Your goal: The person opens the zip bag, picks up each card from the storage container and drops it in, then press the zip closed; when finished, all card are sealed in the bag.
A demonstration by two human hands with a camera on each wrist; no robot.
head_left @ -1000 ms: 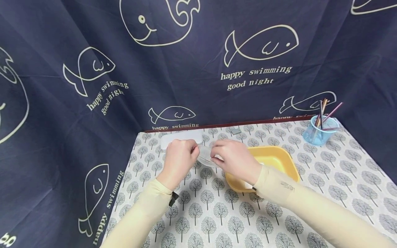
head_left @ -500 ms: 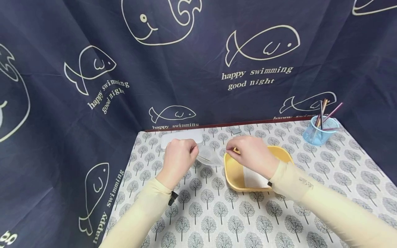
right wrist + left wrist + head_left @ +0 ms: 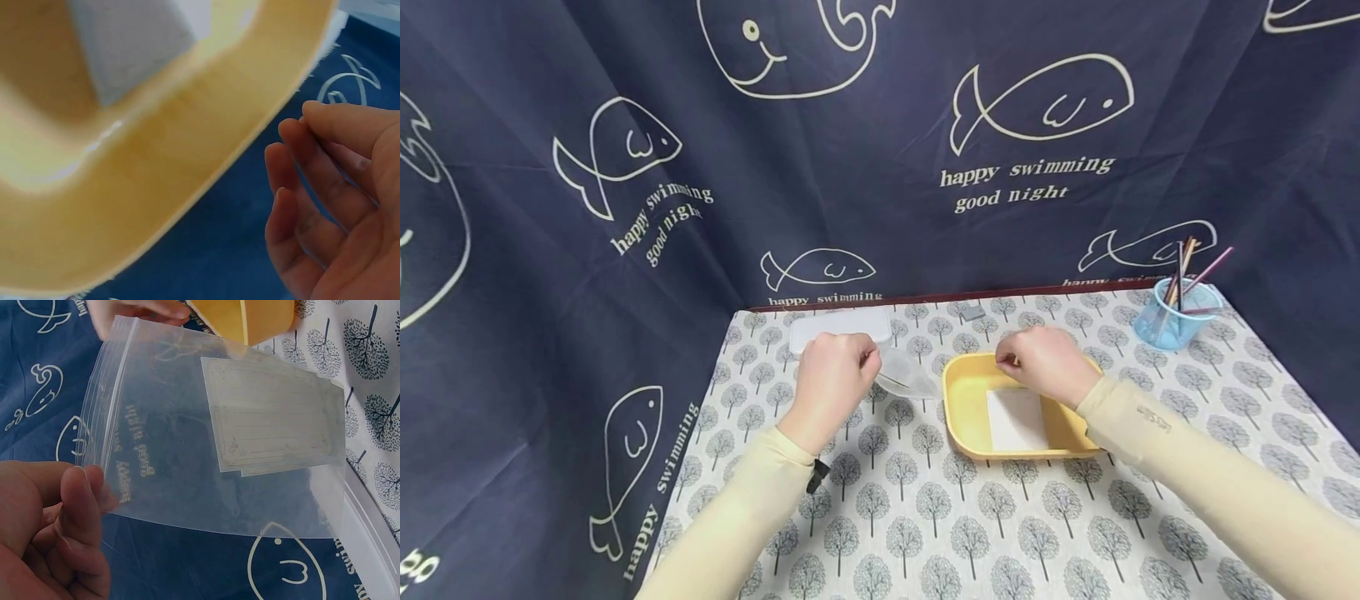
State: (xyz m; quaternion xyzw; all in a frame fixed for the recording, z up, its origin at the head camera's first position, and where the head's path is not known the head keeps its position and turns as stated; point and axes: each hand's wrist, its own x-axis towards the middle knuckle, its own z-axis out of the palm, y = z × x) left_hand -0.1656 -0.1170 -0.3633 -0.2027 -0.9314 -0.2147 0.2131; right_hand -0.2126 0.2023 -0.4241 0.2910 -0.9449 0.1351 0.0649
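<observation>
My left hand (image 3: pixel 835 379) pinches the zip edge of a clear zip bag (image 3: pixel 906 375) between thumb and fingers. Inside the bag, in the left wrist view, lie overlapping pale paper cards (image 3: pixel 269 412) with lines and a decorative border. My right hand (image 3: pixel 1047 358) is over the far side of a yellow plastic basin (image 3: pixel 964 408). Its fingers (image 3: pixel 337 194) are loosely bent in the right wrist view, with nothing between them. White paper (image 3: pixel 1017 421) lies on the basin's floor.
A white flat case (image 3: pixel 842 327) lies at the back left. A small grey object (image 3: pixel 973 313) is near the back edge. At the back right stands a blue cup (image 3: pixel 1168 325) with pencils. A navy curtain (image 3: pixel 850 183) hangs behind the table.
My right hand has moved right, from beside the bag to above the basin, uncovering the white paper inside it. My left hand stays in place with the bag.
</observation>
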